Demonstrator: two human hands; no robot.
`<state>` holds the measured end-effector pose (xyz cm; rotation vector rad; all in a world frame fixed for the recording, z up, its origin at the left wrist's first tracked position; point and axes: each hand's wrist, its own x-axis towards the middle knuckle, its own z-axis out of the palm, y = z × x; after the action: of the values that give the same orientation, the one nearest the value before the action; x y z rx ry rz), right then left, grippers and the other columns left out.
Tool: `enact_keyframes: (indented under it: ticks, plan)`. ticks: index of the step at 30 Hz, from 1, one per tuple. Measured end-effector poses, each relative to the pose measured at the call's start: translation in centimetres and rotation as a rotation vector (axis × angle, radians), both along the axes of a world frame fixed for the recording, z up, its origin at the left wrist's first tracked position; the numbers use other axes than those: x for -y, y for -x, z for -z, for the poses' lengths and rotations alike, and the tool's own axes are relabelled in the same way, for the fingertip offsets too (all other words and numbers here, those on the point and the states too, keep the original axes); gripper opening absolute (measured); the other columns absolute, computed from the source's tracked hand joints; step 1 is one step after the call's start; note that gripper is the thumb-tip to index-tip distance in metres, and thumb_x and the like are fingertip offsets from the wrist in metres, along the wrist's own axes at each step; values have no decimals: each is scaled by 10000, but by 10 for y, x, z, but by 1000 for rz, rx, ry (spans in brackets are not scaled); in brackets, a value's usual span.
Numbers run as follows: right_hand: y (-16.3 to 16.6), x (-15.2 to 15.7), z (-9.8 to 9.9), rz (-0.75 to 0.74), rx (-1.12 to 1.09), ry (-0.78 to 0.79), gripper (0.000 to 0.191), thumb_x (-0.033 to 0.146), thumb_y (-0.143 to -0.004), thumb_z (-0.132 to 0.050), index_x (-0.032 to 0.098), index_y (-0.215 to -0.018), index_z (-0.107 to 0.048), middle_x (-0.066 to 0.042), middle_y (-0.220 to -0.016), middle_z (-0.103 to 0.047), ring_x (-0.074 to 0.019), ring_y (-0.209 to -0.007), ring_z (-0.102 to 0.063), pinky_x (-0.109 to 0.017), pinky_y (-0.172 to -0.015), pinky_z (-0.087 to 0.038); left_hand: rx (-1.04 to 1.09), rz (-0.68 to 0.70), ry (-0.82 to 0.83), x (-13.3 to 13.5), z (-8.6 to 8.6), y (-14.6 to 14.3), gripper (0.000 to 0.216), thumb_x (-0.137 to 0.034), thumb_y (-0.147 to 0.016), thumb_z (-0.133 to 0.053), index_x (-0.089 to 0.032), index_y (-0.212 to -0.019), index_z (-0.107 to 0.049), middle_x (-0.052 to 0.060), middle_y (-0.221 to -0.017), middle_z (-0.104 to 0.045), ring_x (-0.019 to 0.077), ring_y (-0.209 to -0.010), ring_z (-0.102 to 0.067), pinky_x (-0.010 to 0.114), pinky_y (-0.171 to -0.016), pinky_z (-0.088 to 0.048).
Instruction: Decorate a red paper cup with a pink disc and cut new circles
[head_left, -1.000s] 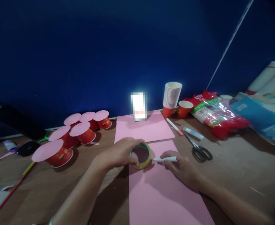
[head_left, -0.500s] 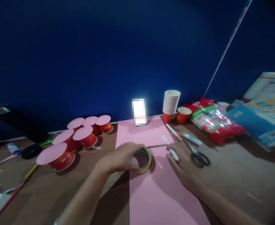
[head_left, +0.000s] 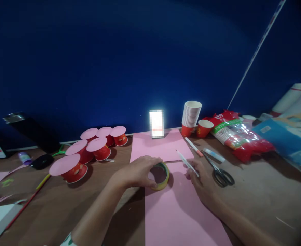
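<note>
A roll of yellow tape (head_left: 166,181) rests on a pink paper sheet (head_left: 181,212), near its upper left edge. My left hand (head_left: 144,172) is curled round the roll's left side, thumb at the front and fingers behind. To the right, my right hand (head_left: 197,174) grips a white marker (head_left: 183,159) between thumb and fingers, its uncapped tip pointing up and left over the paper. A second pink sheet (head_left: 152,147) lies just beyond the first. Black-handled scissors (head_left: 223,177) lie right of my right hand, beside a glue stick (head_left: 214,155) and a white pen with an orange end (head_left: 193,147).
Several upturned red paper cups (head_left: 99,152) topped with pink discs stand at left. A stack of cups (head_left: 191,114), a single cup (head_left: 205,128) and a red plastic pack of cups (head_left: 232,131) stand at the back right. A lit phone (head_left: 156,124) leans near the blue wall.
My right hand has closed around the marker and tilted it a little off the paper. My left hand keeps its hold on the tape. The whole view has shifted slightly.
</note>
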<state>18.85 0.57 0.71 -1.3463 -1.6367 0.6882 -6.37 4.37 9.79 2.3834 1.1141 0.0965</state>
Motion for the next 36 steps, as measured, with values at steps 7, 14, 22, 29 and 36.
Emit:
enact_keyframes:
  ticks: [7,14,22,29,36]
  plan:
    - [-2,-6,3,30,18,12,371,305,-899,-435,169,-1245,-450,-115,-1108,-605,-212,-950,-602,-375,-842,-494,-10,-48,34,-6,9,9,928,-392,-596,-778,-217,-1409,-368,101,-1462,-408,296,-1320,-384,391,-1071,-329]
    - [-5,-8,3,61,82,16,342,316,-889,-425,172,-1185,-518,-101,-1057,-646,-229,-931,-618,-380,-834,-494,-14,-44,70,-8,13,10,1041,-433,-558,-790,-198,-1444,-297,122,-1471,-383,316,-1321,-375,399,-1059,-334]
    - [-6,-9,8,55,68,-10,288,293,-878,-446,204,-1140,-526,-75,-1039,-642,-225,-955,-607,-357,-855,-475,-11,-26,50,-8,18,10,1041,-385,-575,-776,-202,-1460,-258,118,-1467,-393,294,-1305,-404,392,-1042,-362]
    - [-6,-7,4,65,45,43,235,292,-880,-451,207,-1089,-520,-61,-992,-643,-216,-907,-612,-338,-806,-477,57,-80,85,-7,10,8,999,-406,-589,-762,-213,-1449,-290,104,-1465,-399,302,-1297,-419,394,-1037,-373]
    - [-6,-7,3,89,15,70,212,325,-892,-447,210,-1059,-510,-51,-940,-627,-200,-824,-599,-322,-740,-472,266,-285,-53,-13,-1,15,941,-429,-653,-734,-232,-1453,-278,95,-1441,-433,307,-1276,-451,414,-1026,-394]
